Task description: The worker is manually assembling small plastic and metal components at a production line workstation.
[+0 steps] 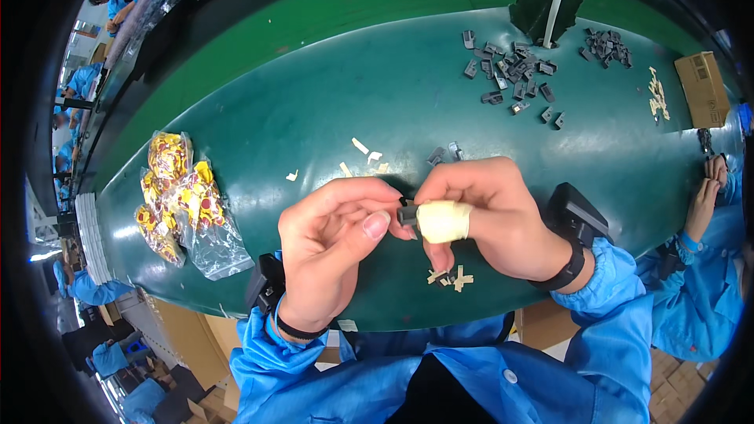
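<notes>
A small dark grey plastic part (408, 215) sits between my two hands over the green table (298, 110). My left hand (326, 239) is closed, its curled fingertips at the part's left end and its thumb bent in front. My right hand (503, 216) pinches the part's right end, its fingers arched behind. Pale yellow tape (444, 221) wraps the right thumb and hides some of the grip. Just beyond my right fingers lie a few grey parts (437, 156). Below that hand rest cream-coloured strips (459, 278).
Loose grey parts (517, 69) spread at the far right, with another pile (609, 47) beyond a post (556, 0). Clear bags of yellow-and-red items (196, 200) lie at left. A cardboard box (701, 90) stands right, near a co-worker's hands (711, 180).
</notes>
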`<state>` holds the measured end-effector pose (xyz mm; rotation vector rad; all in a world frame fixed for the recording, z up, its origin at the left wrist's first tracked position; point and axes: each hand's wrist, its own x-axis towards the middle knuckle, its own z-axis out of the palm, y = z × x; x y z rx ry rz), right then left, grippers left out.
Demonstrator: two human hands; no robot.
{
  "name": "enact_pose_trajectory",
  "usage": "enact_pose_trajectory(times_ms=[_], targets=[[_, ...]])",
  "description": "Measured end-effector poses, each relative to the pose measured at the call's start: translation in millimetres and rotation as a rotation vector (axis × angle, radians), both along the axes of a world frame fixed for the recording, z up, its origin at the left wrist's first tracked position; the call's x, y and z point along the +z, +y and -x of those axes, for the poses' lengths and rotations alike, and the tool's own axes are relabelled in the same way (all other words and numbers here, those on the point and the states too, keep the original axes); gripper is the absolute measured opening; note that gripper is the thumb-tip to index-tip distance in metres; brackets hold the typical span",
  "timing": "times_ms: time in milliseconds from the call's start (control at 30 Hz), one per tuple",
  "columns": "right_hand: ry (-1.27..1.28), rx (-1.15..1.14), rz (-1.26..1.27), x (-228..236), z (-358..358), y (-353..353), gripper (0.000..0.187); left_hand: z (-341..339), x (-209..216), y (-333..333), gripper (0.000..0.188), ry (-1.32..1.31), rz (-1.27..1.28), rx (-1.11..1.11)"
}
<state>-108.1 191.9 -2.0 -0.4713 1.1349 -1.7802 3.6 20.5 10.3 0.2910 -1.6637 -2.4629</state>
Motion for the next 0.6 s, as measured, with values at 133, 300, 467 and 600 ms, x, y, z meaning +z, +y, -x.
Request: enact_pose_trajectory(times_ms=[133, 300, 467, 600], targets=[[-0.277, -0.013, 0.032, 0.0, -5.8, -2.5, 0.018, 2.2, -8.6, 4.7, 0.019, 0.007, -0.062, -0.009], [-0.354, -0.032, 0.008, 0.1, -8.2, -1.6, 0.02, 3.6, -13.3, 7.4, 0.017, -0.005, -0.117, -0.013], [-0.311, -0.052, 0.032, -1.6, -9.5, -1.5, 0.016, 3.9, -12.6, 8.5, 0.017, 0.0, -0.129, -0.007], [-0.253, -0.057, 0.016, -1.7, -10.9, 0.3, 0.014, 4.2, -9.3, 10.2, 0.017, 0.01, -0.06, 0.019]])
